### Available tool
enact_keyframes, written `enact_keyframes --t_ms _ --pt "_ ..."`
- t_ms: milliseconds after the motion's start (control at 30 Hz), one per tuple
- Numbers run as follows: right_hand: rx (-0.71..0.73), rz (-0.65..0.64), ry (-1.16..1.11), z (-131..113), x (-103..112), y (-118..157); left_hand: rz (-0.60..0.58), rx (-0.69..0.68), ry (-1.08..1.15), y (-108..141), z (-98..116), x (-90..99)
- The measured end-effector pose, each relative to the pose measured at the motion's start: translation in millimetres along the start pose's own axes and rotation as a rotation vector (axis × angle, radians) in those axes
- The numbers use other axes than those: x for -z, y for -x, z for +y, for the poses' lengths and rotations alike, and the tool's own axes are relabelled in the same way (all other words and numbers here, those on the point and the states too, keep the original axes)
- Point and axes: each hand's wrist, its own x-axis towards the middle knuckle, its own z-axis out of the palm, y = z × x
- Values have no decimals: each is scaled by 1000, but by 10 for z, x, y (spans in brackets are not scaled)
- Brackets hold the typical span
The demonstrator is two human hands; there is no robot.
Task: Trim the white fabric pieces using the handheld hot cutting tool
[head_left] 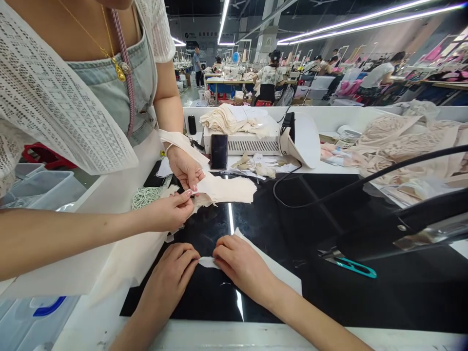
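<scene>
My left hand (174,268) and my right hand (239,263) rest low over the glossy black table top (329,302), fingers curled in and closed. Between them stretches a short, narrow strip of off-white fabric (207,262), pinched at either end. Beneath my right hand and forearm lies a flat white sheet (283,270), partly covered; whether it is paper or cloth I cannot tell. Just beyond, a co-worker's two hands (171,210) pinch the edge of a cream fabric piece, above a stack of cut cream fabric pieces (232,189).
Teal thread snips (353,266) lie at the right beneath a dark machine arm (409,224). A black cable (329,197) crosses the table. Behind stand a phone (219,152), a white box (252,142) and a white visor-like object (305,141). Cream fabric (402,141) is heaped at right.
</scene>
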Motion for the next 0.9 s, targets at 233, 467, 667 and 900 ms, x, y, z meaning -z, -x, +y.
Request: enact_keyframes --t_ms 233,467,667,900 --pt "17 1 22 -32 34 6 -13 37 89 -35 37 65" --pt "12 35 64 167 162 153 23 38 102 -72 81 146" --pt "39 299 223 277 504 295 139 -158 52 -154 103 240" --pt "345 424 391 23 429 625 117 -401 -144 40 31 344"
